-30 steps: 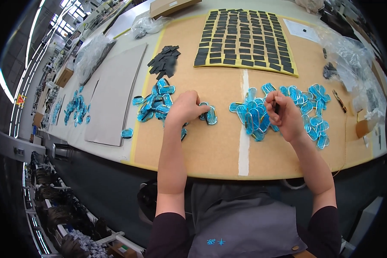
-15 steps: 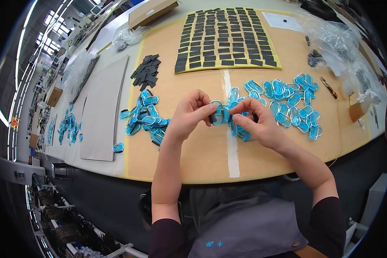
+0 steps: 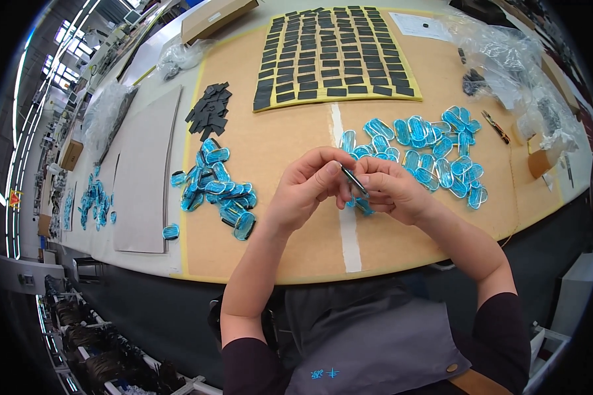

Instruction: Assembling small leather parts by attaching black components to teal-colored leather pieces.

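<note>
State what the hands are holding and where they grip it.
Both hands, left hand and right hand, pinch a small blue oval piece with a thin dark strip between fingertips; exact grip points unclear.

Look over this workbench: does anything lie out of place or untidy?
One blue oval piece lies alone at the mat's left edge, apart from the left pile. Nothing looks spilled or broken.

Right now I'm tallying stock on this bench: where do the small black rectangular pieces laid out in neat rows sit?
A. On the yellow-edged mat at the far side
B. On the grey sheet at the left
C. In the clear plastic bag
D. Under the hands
A: the small black rectangular pieces lie in rows on the yellow-edged mat at the far side of the bench.
</note>
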The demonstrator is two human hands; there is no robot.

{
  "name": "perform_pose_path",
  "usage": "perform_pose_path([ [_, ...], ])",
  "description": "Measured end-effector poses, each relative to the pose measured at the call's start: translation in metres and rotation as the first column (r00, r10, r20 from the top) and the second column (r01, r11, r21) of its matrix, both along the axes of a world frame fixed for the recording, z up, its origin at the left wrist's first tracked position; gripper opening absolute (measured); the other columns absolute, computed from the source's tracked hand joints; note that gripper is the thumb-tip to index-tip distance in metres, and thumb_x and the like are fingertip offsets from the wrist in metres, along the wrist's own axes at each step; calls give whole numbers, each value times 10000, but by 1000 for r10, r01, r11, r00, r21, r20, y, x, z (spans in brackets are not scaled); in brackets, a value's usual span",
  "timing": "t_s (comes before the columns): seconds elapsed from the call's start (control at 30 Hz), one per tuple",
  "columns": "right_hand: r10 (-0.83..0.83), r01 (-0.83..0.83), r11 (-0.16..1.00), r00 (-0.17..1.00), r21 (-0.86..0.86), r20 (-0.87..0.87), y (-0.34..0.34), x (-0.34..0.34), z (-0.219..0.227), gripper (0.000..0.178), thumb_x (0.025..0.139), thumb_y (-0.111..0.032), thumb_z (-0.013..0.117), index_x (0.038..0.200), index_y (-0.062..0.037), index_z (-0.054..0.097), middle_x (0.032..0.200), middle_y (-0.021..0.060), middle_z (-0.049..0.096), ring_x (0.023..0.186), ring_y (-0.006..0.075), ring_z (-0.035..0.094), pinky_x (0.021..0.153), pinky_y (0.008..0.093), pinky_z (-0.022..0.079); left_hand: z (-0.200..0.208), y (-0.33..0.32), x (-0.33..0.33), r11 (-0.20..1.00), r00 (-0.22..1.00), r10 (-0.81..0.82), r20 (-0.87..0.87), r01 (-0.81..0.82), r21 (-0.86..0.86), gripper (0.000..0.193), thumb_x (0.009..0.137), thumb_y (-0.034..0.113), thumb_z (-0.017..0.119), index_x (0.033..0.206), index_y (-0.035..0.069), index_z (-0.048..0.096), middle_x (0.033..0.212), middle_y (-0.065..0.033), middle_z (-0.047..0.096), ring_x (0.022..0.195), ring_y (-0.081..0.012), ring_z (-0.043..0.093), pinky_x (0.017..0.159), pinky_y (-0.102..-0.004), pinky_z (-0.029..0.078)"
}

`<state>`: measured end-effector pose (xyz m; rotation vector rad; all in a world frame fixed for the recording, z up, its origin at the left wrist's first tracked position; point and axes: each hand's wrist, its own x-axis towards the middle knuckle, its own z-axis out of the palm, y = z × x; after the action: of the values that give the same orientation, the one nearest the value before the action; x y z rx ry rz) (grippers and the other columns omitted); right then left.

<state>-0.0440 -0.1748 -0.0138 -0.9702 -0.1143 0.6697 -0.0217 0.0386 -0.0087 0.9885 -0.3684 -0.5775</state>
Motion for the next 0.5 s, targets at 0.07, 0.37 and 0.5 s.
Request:
perform_pose_path([
  [0.07,34,-34,999,999,4,-17,-1,-1,2,148,957,-210,620,990,-66,600,801,-39,597,595,8,428,499,177,305,-3,0,0,998,997,43,61,-45,33,193,1009,161,559,1136,22,603,840,-42,638,710,-107,615,590,-233,483],
  [0.37,-45,131,963,939,-233,342,-4,-5,19,181,967,-211,618,978,-41,680,844,-31,636,768,32,543,658,204,424,-2,-1,0,970,976,83,203,-125,206,111,962,81,621,1024,-3,656,820,-41,616,610,-97,573,512,-210,438],
  [0.5,15,33,970,981,-241,194,-10,-1,10,214,963,-262,622,926,-59,679,771,-46,604,627,21,460,539,198,342,0,-3,0,976,971,59,233,-105,189,102,948,62,630,1010,-10,666,830,-48,611,613,-100,574,507,-209,434],
])
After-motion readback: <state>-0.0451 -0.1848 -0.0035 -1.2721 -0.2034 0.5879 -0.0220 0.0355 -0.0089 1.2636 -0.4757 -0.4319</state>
